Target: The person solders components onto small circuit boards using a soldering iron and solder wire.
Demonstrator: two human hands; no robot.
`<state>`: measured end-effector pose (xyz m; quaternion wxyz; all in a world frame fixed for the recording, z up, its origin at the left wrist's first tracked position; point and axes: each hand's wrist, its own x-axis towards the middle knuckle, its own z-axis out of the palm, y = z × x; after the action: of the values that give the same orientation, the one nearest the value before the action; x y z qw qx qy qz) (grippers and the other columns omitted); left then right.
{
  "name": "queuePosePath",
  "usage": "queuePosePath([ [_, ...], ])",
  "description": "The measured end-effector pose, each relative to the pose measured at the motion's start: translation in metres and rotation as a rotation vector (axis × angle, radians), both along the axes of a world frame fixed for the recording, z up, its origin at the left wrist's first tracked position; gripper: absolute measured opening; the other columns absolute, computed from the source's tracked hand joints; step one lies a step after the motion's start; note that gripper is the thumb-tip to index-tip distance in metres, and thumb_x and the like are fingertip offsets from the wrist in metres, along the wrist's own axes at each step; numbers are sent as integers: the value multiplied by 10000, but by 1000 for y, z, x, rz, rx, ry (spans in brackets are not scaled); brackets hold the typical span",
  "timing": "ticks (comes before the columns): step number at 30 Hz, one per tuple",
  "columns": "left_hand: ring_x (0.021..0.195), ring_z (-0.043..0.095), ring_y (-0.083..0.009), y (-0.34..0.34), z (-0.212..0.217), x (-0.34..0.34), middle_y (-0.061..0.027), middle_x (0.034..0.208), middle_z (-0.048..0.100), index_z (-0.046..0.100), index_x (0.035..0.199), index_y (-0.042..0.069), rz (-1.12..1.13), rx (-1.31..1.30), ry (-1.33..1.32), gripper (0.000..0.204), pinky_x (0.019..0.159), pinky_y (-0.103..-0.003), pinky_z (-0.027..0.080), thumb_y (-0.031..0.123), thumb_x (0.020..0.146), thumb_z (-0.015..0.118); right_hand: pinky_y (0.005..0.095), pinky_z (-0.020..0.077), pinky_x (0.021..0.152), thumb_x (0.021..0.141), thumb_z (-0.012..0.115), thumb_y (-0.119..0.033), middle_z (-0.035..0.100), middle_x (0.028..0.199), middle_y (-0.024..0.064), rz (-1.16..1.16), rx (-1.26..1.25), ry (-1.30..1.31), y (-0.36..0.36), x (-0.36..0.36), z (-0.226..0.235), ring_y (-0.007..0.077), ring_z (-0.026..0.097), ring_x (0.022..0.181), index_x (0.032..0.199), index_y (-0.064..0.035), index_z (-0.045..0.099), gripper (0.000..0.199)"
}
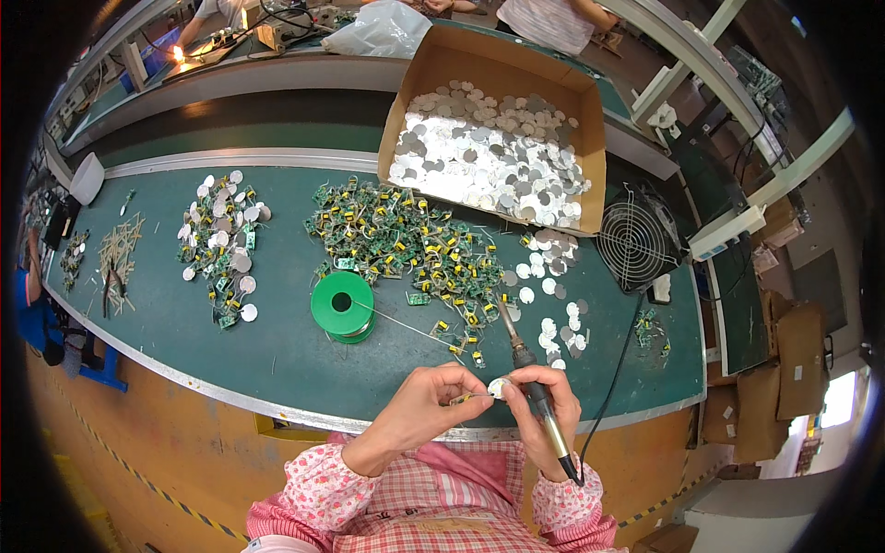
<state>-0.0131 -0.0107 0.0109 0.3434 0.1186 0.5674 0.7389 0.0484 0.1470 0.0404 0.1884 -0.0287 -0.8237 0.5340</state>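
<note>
The likeliest trouble lies with the iron [523, 357]: the right hand [528, 428] carries it along the palm while its thumb and forefinger are busy with a small white disc [498, 387]. With the grip shared like that, a turn of the wrist could swing the tip into the boards [396, 230] or the loose discs [551, 334] lying close by it. Whether the tip is hot cannot be told, but if it is, a touch could scorch something. The cord [616, 378], running up past the bench's right side toward the fan [636, 240], might tug the handle if it snags. The disc is small and pinched only at its edge, so a slack finger could drop it.

The disc sits between the two hands, above the near edge of the bench [249, 350]. Being round, it has no long axis; its pale face shows to the camera, and its exact tilt is unclear. The iron's long axis runs from near the right wrist forward and slightly left, tip away from the person.

The left hand [415, 403] is nearly closed, fingertips pinching a small yellowish part [458, 399], mostly hidden, just beside the disc. The right hand is curled around the iron.
</note>
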Motion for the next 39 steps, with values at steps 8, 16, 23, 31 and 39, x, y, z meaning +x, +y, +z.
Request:
queuePosePath([
  [8, 534, 383, -6, -1, 1, 0, 43, 665, 520, 663, 844, 10, 38, -117, 170, 144, 463, -212, 299, 137, 801, 714, 233, 486, 641, 807, 670, 22, 652, 855, 87, 25, 89, -6, 1, -1, 2, 125, 628, 749, 966, -21, 559, 198],
  [16, 512, 360, -8, -1, -3, -3, 47, 632, 494, 682, 841, 11, 58, -109, 195, 137, 451, -219, 284, 135, 795, 716, 239, 481, 641, 802, 667, 30, 649, 844, 88, 52, 110, 6, 2, -4, 3, 132, 622, 731, 971, -21, 585, 195],
  [23, 614, 468, -11, -5, -3, -7, 32, 720, 579, 678, 867, 5, 69, -80, -49, 101, 539, -195, 362, 91, 819, 696, 255, 488, 618, 793, 677, 11, 655, 817, 100, -10, 266, 77, 0, -5, 6, 148, 640, 698, 981, -15, 596, 207],
  [31, 654, 510, -36, -6, -3, -17, -6, 788, 643, 672, 911, -12, 257, 26, -230, 147, 580, -178, 381, 91, 810, 702, 245, 473, 436, 853, 518, -190, 633, 707, 155, -72, 29, 44, -1, 24, 21, 161, 602, 474, 941, 29, 530, 237],
  [39, 651, 483, -49, -7, 1, -20, -11, 777, 630, 674, 889, -8, 288, 89, -254, 129, 588, -195, 374, 90, 808, 700, 256, 514, 491, 794, 560, -95, 664, 685, 129, 32, 60, 112, 3, 26, 11, 160, 651, 505, 915, 43, 595, 187],
])
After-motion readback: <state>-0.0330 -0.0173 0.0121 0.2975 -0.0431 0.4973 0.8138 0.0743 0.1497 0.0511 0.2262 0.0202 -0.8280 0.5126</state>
